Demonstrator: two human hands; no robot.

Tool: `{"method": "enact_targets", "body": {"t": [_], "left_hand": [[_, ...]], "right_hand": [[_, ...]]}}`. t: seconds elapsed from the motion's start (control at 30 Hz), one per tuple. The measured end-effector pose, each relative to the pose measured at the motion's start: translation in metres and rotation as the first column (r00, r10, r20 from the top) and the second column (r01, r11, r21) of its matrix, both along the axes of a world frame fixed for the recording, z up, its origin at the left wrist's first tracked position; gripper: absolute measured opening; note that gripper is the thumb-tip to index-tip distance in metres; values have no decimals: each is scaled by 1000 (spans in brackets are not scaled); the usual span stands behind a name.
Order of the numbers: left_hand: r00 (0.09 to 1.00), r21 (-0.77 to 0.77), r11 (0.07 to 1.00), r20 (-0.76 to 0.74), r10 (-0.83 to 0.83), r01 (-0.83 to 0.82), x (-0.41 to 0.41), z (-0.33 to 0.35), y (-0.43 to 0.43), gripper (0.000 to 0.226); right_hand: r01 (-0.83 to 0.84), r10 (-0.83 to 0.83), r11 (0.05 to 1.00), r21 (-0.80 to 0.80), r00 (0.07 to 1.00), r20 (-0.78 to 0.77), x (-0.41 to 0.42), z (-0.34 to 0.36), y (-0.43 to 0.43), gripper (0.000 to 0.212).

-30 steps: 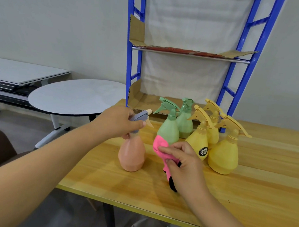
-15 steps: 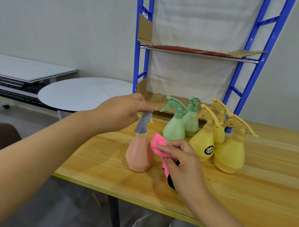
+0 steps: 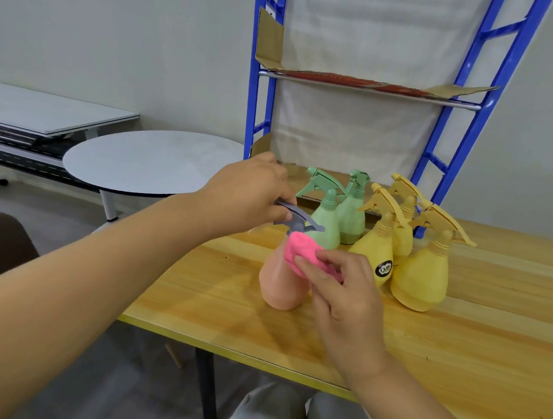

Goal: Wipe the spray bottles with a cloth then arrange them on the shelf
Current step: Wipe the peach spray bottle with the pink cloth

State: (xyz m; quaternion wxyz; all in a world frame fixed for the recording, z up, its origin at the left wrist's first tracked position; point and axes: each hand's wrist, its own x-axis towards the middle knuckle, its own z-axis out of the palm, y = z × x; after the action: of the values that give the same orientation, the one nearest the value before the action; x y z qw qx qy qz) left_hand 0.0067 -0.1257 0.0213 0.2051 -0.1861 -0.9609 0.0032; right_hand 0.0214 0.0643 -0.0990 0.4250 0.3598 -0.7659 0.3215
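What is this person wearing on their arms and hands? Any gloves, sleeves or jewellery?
Nothing visible. The left hand and right hand are ungloved, with no rings seen. The left forearm and right forearm are bare to the picture's edge: no sleeves, watch or bands. Light grey trousers show at the bottom.

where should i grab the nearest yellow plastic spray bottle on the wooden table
Its narrow neck under the trigger head, from the right: the yellow plastic spray bottle stands upright, and a labelled yellow bottle crowds its left.
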Motion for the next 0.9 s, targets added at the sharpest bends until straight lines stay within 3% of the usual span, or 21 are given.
{"method": "enact_targets", "body": {"t": [0.1, 0.23, 0.5, 0.63, 0.7, 0.77, 0.83, 0.9], "left_hand": [[1000, 10, 1000, 7, -28, 28, -2, -2, 3, 24], [999, 9, 1000, 35, -29, 29, -5, -2, 6, 23], [998, 54, 998, 67, 7, -11, -13, -1, 8, 24], [997, 63, 997, 57, 47, -50, -16, -1, 9, 25], [997, 81, 995, 54, 56, -60, -17, -2, 9, 27], [997, 103, 993, 51, 59, -64, -18, -2, 9, 27], [996, 124, 990, 57, 62, -68, -20, -2, 9, 28], [996, 129, 989, 65, 62, -70, -22, -2, 9, 27]], "right_hand": [[89, -78, 986, 142, 993, -83, -13, 10, -13, 33], [174, -168, 911, 374, 985, -48, -22, 1, -19, 49], [122, -118, 784, 609, 992, -47, -8, -26, -11, 65], [123, -141, 678, 725, 989, -36, -6, -28, -8, 58], [96, -136, 693, 714, 991, -2, -8, -24, -7, 58], [67, -109, 774, 629, 994, 27, -12, -14, -10, 62], [88, -118, 849, 520, 993, 24, -20, 0, -17, 63], [142, -171, 866, 480, 985, 18, -28, 12, -24, 62]]}}
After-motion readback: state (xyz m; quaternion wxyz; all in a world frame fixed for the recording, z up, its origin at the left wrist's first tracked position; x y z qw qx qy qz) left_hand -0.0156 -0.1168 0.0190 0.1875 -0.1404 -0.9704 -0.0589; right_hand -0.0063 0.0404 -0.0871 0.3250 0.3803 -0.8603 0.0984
